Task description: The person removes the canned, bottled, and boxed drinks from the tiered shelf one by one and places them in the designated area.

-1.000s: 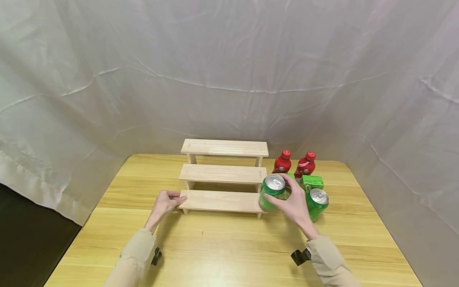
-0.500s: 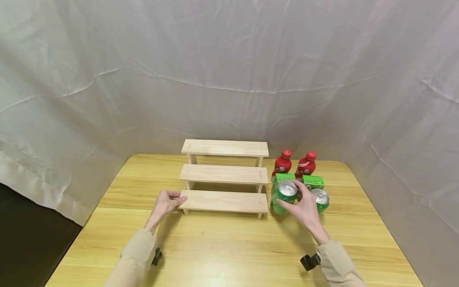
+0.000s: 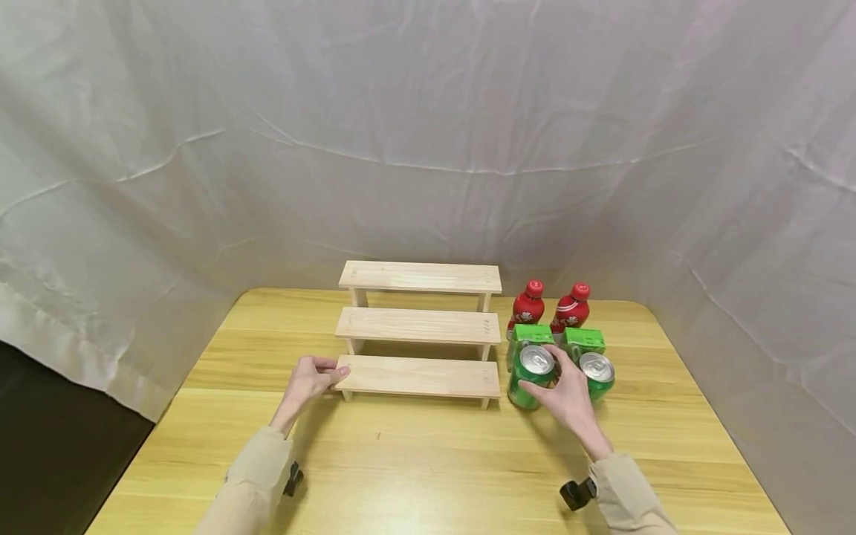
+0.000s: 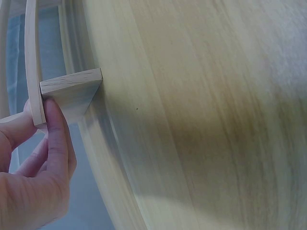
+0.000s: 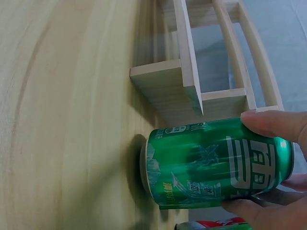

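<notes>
My left hand [image 3: 309, 380] pinches the left end of the lowest board of a three-step wooden display stand [image 3: 417, 374]. In the left wrist view, its thumb and fingers [image 4: 58, 148] grip the board's end beside a leg. A green soda can [image 3: 524, 388] with a silver top is in my right hand [image 3: 567, 394], just right of the stand's lowest step. The right wrist view shows thumb and fingers around the upper part of the can [image 5: 211, 165]. Its base is at or close to the table; I cannot tell whether they touch.
Behind the held can stand two green cartons [image 3: 584, 339] and two red bottles [image 3: 528, 303]. A second green can [image 3: 597, 374] stands right of my right hand. Pale cloth [image 3: 428, 148] hangs around the wooden table [image 3: 414, 475].
My right hand has carried the can right and lower, from the lowest step's right end to a spot in front of a carton. My left hand stays in place.
</notes>
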Tool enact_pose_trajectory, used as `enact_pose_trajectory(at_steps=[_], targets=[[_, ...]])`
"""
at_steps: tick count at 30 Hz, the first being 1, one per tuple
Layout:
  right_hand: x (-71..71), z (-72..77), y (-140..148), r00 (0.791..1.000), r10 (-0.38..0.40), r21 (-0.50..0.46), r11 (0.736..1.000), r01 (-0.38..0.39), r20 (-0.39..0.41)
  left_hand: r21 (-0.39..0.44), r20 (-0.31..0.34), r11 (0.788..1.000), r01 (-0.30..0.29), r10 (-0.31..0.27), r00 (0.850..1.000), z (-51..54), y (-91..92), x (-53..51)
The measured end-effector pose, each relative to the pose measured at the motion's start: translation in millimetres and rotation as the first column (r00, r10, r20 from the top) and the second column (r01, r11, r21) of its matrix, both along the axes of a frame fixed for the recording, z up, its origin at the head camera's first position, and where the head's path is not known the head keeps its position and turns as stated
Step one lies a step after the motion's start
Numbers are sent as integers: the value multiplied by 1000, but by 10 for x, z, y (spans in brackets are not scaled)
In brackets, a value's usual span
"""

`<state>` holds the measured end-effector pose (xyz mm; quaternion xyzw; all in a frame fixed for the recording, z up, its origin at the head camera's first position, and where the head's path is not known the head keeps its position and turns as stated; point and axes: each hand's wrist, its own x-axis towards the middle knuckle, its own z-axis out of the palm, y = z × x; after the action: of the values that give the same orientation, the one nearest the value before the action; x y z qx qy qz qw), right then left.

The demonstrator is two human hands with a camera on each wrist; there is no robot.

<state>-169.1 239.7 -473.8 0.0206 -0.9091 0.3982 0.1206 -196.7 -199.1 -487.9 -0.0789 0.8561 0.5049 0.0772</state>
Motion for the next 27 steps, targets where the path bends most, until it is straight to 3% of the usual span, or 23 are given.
enact_pose_trajectory(at_steps=[11, 23, 27], targets=[[-12, -35, 21, 999, -3, 7, 1000, 3, 33, -9, -4, 1000, 9, -9, 1000, 0, 3, 16], [16, 30, 39, 996, 11, 52, 999, -15, 88, 7, -19, 1000, 23, -23, 1000, 30, 33, 21], [50, 77, 49, 999, 32, 62, 997, -35, 42, -17, -38, 999, 38, -38, 999, 18, 35, 27]])
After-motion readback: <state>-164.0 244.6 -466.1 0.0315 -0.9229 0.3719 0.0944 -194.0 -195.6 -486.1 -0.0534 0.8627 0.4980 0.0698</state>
